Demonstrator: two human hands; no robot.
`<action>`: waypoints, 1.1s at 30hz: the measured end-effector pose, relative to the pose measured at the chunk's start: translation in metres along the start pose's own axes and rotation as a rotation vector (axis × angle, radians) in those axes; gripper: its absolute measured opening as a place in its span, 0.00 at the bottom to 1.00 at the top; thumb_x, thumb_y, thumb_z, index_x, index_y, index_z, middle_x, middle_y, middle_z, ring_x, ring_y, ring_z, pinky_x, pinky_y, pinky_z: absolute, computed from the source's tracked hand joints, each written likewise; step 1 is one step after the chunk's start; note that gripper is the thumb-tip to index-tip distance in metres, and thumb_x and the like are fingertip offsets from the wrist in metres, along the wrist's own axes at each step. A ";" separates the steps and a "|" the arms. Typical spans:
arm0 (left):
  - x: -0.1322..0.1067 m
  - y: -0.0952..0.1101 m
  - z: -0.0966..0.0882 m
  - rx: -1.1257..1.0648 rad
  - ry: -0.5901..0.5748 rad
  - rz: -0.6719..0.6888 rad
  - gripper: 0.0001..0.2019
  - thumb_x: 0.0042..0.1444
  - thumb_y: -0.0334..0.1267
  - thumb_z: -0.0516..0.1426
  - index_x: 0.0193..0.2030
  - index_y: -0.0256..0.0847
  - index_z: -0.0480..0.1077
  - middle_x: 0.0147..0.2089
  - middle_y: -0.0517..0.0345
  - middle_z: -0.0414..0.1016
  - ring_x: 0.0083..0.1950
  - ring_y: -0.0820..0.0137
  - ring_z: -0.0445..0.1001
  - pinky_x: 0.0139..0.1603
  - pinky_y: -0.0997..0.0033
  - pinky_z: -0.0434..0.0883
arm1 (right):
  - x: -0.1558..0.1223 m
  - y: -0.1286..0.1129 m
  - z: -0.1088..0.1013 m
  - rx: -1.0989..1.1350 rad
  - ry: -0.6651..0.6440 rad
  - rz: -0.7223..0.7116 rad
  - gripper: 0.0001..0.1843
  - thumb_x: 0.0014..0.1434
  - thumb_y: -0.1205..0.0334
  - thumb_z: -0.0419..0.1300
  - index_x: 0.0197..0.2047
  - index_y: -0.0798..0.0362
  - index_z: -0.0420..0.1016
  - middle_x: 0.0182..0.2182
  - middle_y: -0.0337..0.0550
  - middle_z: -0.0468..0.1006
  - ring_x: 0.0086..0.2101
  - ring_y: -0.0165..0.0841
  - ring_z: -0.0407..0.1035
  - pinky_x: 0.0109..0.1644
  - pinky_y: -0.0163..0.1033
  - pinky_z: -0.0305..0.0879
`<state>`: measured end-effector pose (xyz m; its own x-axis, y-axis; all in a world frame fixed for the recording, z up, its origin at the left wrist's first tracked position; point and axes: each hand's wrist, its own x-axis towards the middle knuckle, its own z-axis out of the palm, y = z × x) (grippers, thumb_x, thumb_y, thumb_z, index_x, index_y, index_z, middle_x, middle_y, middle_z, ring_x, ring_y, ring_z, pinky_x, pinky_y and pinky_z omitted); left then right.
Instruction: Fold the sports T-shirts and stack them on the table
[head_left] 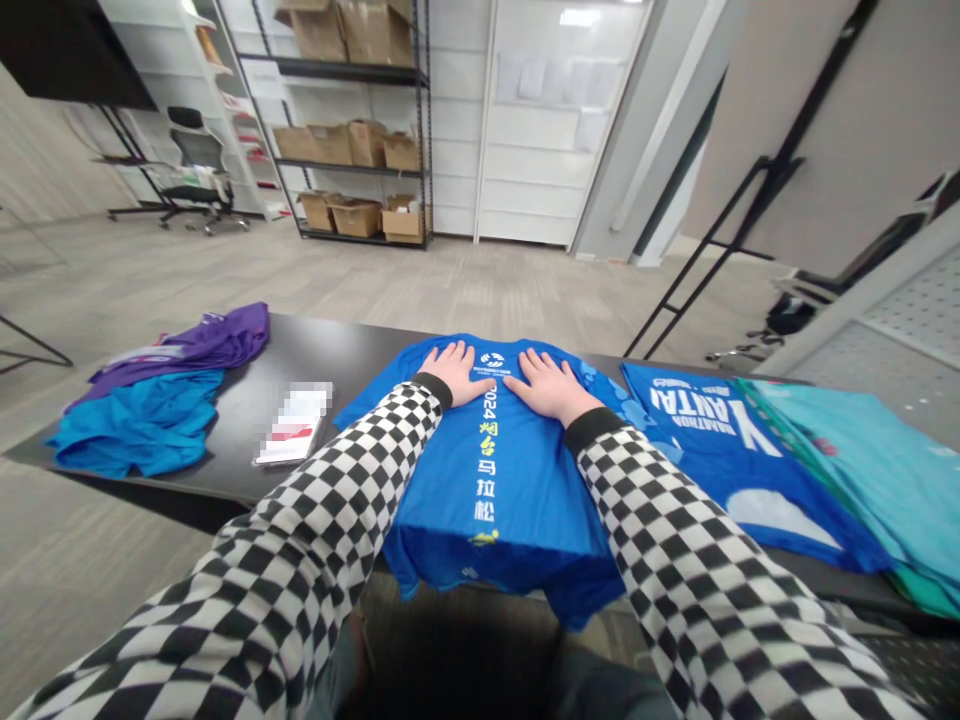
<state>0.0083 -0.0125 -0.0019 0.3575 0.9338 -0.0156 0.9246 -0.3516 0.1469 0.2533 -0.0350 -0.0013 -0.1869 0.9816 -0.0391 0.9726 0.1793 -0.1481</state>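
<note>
A blue T-shirt (442, 480) with white and yellow lettering down its middle lies spread on the dark table (360, 345). Its lower end hangs over the near edge. My left hand (457, 373) rests flat on the shirt's upper left part, fingers spread, thumb pointing inward. On the upper right part, my right hand (547, 385) lies flat in the same way, its thumb close to the lettering. Both palms press on the fabric and neither hand grips it. The checkered sleeves cover part of the shirt's sides.
Left of the shirt lies a phone (296, 425). Crumpled purple (225, 340) and bright blue garments (142, 425) lie at the table's left end. To the right are a blue printed shirt (750, 470) and a turquoise shirt stack (892, 450). A shelf with boxes (352, 165) stands beyond.
</note>
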 end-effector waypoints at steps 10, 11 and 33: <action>-0.006 0.004 -0.003 -0.002 -0.025 -0.004 0.56 0.69 0.76 0.41 0.88 0.30 0.45 0.90 0.36 0.38 0.90 0.47 0.40 0.87 0.40 0.41 | -0.005 -0.005 0.001 -0.008 -0.006 0.007 0.56 0.74 0.23 0.35 0.88 0.55 0.46 0.86 0.54 0.42 0.83 0.56 0.38 0.83 0.70 0.34; -0.005 0.004 -0.003 0.001 -0.034 -0.010 0.57 0.69 0.76 0.41 0.88 0.30 0.45 0.90 0.37 0.38 0.90 0.47 0.40 0.87 0.39 0.41 | -0.004 -0.005 0.002 -0.007 -0.019 0.015 0.56 0.74 0.22 0.35 0.88 0.55 0.46 0.86 0.54 0.42 0.83 0.56 0.38 0.83 0.70 0.35; -0.006 0.003 -0.001 0.011 -0.007 0.003 0.54 0.69 0.76 0.42 0.88 0.35 0.48 0.90 0.37 0.40 0.90 0.47 0.42 0.87 0.40 0.42 | -0.007 -0.003 0.004 -0.003 0.018 -0.027 0.59 0.75 0.23 0.36 0.87 0.64 0.45 0.85 0.65 0.43 0.83 0.53 0.39 0.84 0.65 0.36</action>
<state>0.0088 -0.0192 -0.0001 0.3614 0.9321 -0.0218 0.9248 -0.3554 0.1359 0.2510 -0.0423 -0.0047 -0.2106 0.9774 -0.0173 0.9676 0.2059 -0.1458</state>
